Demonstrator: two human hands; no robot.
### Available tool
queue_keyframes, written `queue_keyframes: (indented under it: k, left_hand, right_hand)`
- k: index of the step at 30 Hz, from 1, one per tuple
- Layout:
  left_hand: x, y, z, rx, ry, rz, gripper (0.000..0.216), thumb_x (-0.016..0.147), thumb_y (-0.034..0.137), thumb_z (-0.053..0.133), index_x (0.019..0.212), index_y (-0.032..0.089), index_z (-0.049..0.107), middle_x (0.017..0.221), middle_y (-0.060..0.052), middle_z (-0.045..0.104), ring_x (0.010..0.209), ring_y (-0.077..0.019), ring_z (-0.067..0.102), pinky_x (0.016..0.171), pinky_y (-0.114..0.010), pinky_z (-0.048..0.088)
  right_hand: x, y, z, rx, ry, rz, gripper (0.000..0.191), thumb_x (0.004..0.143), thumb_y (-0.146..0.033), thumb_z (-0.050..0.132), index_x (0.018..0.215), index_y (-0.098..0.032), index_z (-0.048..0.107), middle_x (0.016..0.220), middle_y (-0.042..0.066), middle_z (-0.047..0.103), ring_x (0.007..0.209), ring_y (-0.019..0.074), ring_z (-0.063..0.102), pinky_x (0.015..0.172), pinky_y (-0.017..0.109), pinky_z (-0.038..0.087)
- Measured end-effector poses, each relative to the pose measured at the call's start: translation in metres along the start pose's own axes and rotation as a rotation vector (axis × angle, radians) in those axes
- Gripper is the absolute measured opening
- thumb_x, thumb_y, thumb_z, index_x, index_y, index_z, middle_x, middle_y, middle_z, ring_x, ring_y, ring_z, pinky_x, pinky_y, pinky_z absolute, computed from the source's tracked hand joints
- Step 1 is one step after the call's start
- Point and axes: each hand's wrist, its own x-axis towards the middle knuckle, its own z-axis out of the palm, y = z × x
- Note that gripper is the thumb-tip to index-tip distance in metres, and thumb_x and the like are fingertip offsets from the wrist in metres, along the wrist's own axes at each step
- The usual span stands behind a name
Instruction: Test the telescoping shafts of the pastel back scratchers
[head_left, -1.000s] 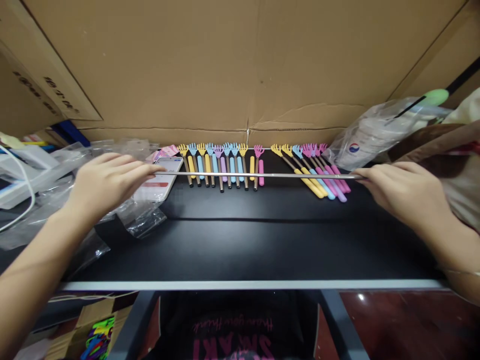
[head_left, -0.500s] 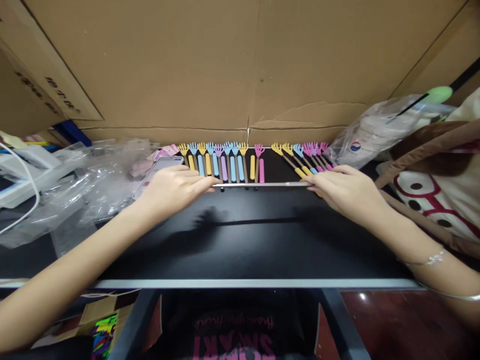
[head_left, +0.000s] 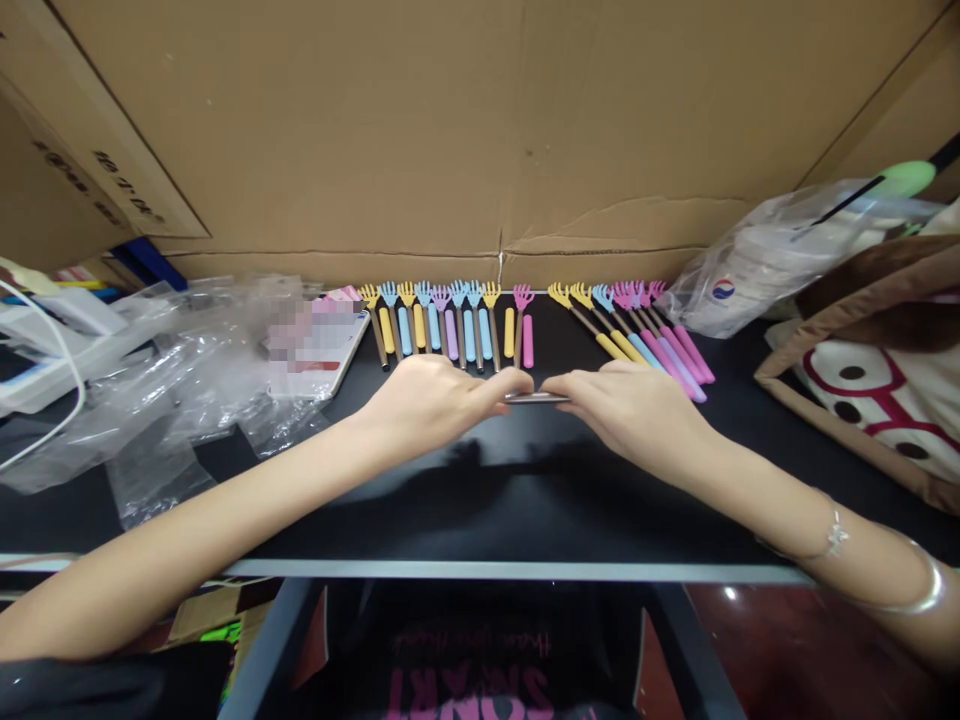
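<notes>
Rod, mid-frame: left hand and right hand each pinch an end, fingers closed. Slack grip could drop it.

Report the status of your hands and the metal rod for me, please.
Left hand and right hand: close together, both gripping metal rod. Short length showing between them. Claw-headed sticks lie just beyond, some partly hidden.

creased cardboard wall behind a black, pale-edged table, dark red floor below
</notes>
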Motion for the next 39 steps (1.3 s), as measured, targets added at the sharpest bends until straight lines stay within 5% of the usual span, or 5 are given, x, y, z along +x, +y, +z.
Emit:
queue_keyframes:
  k: [8, 15, 25, 33, 39]
  left_hand:
    - [0.0, -0.008, 0.001, 0.018, 0.042, -0.031, 0.019, 0.095, 0.037, 0.047, 0.102, 0.026, 0.06, 0.062, 0.003, 0.065, 0.053, -0.0123, 0.058, 0.049, -0.022, 0.027]
    - [-0.007, -0.025, -0.004, 0.142, 0.048, -0.015, 0.037, 0.098, 0.038, 0.037, 0.077, 0.022, 0.064, 0.057, 0.001, 0.059, 0.053, -0.0123, 0.054, 0.051, -0.024, 0.028]
    - [-0.049, -0.075, -0.012, 0.129, -0.068, -0.104, 0.044, 0.099, 0.045, 0.027, 0.097, 0.025, 0.067, 0.079, 0.0, 0.069, 0.072, -0.0158, 0.063, 0.055, -0.025, 0.034]
    - [-0.083, -0.11, -0.028, 0.378, -0.16, -0.355, 0.045, 0.098, 0.047, 0.029, 0.103, 0.024, 0.067, 0.087, -0.004, 0.065, 0.074, -0.016, 0.058, 0.05, -0.024, 0.025]
    - [-0.121, -0.136, -0.033, 0.416, -0.199, -0.461, 0.046, 0.099, 0.038, 0.024, 0.104, 0.019, 0.065, 0.101, -0.008, 0.064, 0.09, -0.0186, 0.058, 0.054, -0.025, 0.033]
  right_hand:
    - [0.003, 0.002, 0.0, -0.071, 0.032, 0.0, 0.019, 0.095, -0.023, 0.044, 0.097, -0.02, 0.063, 0.069, -0.003, 0.067, 0.059, 0.0094, 0.058, 0.058, 0.025, 0.03]
    - [-0.002, 0.02, 0.0, -0.172, -0.014, 0.048, 0.027, 0.096, -0.031, 0.04, 0.087, -0.021, 0.064, 0.071, -0.001, 0.069, 0.06, 0.0105, 0.058, 0.059, 0.026, 0.031]
    - [-0.043, 0.08, -0.002, -0.113, -0.113, 0.14, 0.046, 0.097, -0.042, 0.028, 0.093, -0.018, 0.067, 0.078, 0.009, 0.07, 0.069, 0.0185, 0.062, 0.064, 0.029, 0.038]
    - [-0.107, 0.135, -0.014, -0.269, -0.309, 0.453, 0.036, 0.094, -0.04, 0.041, 0.105, -0.016, 0.065, 0.093, 0.013, 0.069, 0.08, 0.0202, 0.058, 0.071, 0.031, 0.037]
    - [-0.148, 0.162, -0.018, -0.246, -0.436, 0.679, 0.033, 0.093, -0.032, 0.039, 0.111, -0.015, 0.061, 0.101, 0.015, 0.063, 0.084, 0.0214, 0.053, 0.067, 0.031, 0.038]
